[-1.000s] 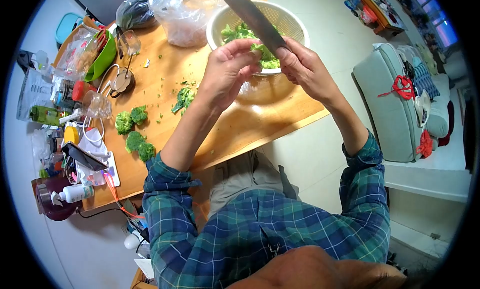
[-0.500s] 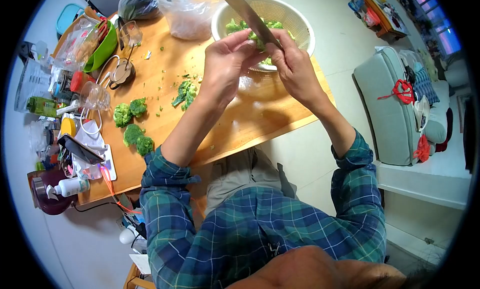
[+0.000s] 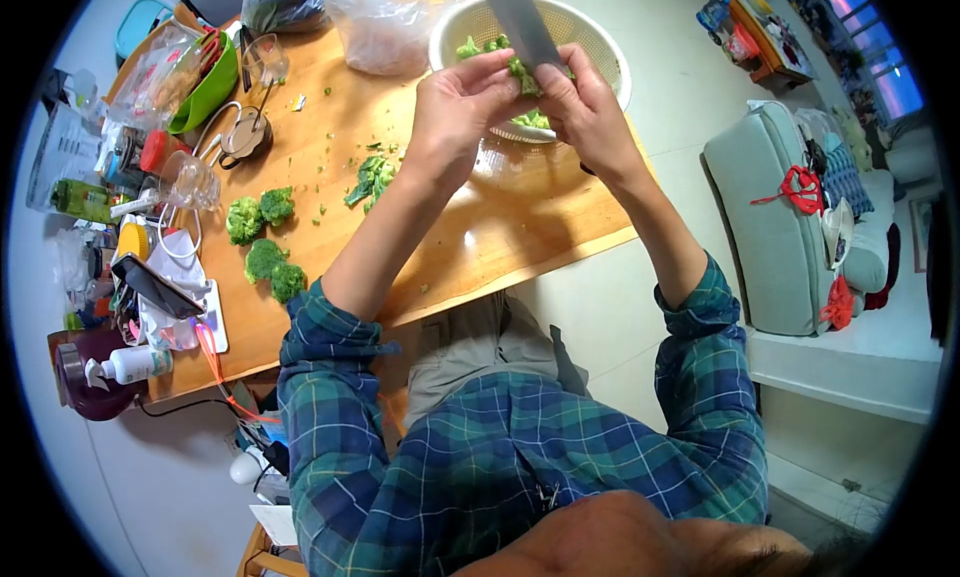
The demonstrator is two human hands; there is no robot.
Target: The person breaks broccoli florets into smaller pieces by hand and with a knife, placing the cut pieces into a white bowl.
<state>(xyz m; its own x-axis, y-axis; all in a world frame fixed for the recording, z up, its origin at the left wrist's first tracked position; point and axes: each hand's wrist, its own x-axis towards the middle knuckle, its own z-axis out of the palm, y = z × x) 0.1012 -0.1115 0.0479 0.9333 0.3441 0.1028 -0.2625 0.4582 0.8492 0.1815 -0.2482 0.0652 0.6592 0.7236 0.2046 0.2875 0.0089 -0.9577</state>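
My right hand (image 3: 588, 112) is closed around a broad-bladed knife (image 3: 522, 19), its blade pointing up and away from me. Between the fingers of my left hand (image 3: 458, 109) is a small broccoli floret (image 3: 521, 75), touching the blade's lower end. Both hands are over the near rim of a white colander (image 3: 612, 52), in which cut green florets (image 3: 490, 45) lie. Left of my forearm, a pile of broccoli leaves and stem scraps (image 3: 370, 180) rests on the wooden table (image 3: 480, 242). Larger broccoli heads (image 3: 264, 261) sit farther left.
A clear plastic bag (image 3: 375, 32) stands left of the colander. Along the table's left side are a green bowl (image 3: 208, 92), a brown cup (image 3: 245, 137), clear cups (image 3: 190, 182), a phone (image 3: 158, 289) and a pump bottle (image 3: 135, 364). A pale sofa (image 3: 765, 217) is at right.
The knife has turned so that its blade shows broader and stands steeper. The floret between my fingers is more exposed now. Both hands remain over the colander's near side.
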